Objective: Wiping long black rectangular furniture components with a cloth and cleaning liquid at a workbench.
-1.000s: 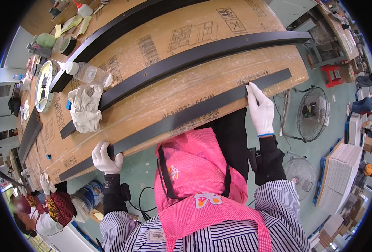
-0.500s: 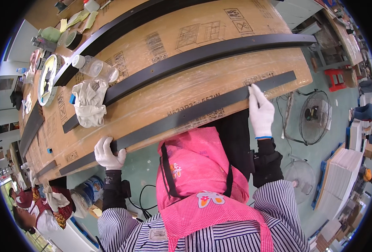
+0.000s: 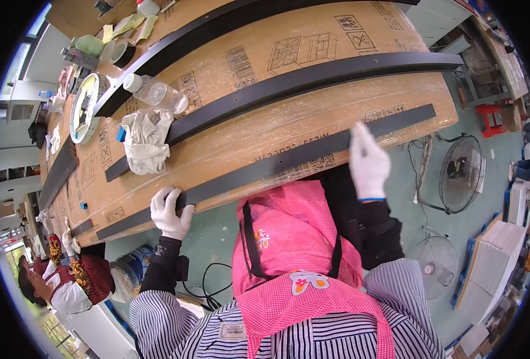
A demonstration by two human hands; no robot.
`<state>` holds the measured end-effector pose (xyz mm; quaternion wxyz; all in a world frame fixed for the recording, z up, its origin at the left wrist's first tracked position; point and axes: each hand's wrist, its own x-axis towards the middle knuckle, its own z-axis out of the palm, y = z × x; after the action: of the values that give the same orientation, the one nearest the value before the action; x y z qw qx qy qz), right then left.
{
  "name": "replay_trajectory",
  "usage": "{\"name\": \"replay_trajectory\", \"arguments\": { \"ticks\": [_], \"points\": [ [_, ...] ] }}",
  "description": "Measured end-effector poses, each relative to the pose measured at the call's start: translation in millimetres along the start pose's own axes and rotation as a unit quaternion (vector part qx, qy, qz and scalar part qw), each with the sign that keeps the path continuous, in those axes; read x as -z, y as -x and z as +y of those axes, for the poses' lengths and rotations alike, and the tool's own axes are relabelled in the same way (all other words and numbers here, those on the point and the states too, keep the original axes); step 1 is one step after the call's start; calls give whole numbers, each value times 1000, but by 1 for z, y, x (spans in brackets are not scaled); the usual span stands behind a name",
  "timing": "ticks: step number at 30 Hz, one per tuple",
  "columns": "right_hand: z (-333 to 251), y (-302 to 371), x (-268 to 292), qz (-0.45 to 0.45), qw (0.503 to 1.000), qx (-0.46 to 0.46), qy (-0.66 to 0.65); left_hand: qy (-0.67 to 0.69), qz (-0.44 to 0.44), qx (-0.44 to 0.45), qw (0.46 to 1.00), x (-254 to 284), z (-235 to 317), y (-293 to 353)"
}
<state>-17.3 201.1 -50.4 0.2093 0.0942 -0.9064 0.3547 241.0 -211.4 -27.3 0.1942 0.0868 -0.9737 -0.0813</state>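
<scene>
A long flat dark-grey strip (image 3: 289, 160) lies along the near edge of the cardboard-covered table (image 3: 312, 102). My left hand (image 3: 171, 213), in a white glove, is closed over the strip toward its left part, thumb at the near side. Over the strip's right part is my right hand (image 3: 369, 164), also white-gloved and blurred by motion. Its fingers are drawn together in a pinch with the tips at the strip; whatever they hold is too blurred to make out.
Further back lie two more dark bars (image 3: 259, 90). A crumpled white cloth (image 3: 147, 140), a clear bottle (image 3: 157, 94) and a round tub (image 3: 85, 110) stand at the left. Right of the table are a fan (image 3: 456, 170) and a red stool (image 3: 490, 119). A co-worker (image 3: 76, 281) is at the left.
My right hand has moved slightly toward me and left along the strip, its fingers now blurred. My left hand keeps its hold. The whole view has shifted a little.
</scene>
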Motion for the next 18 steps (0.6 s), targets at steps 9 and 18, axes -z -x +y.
{"name": "replay_trajectory", "arguments": {
  "ticks": [9,18],
  "points": [
    [-63,17,-16,-94,989,115,-21,26,-33,-3,999,-2,25,-6],
    [121,-91,70,-26,990,-69,122,125,-4,-32,992,-68,188,-98]
  ]
}}
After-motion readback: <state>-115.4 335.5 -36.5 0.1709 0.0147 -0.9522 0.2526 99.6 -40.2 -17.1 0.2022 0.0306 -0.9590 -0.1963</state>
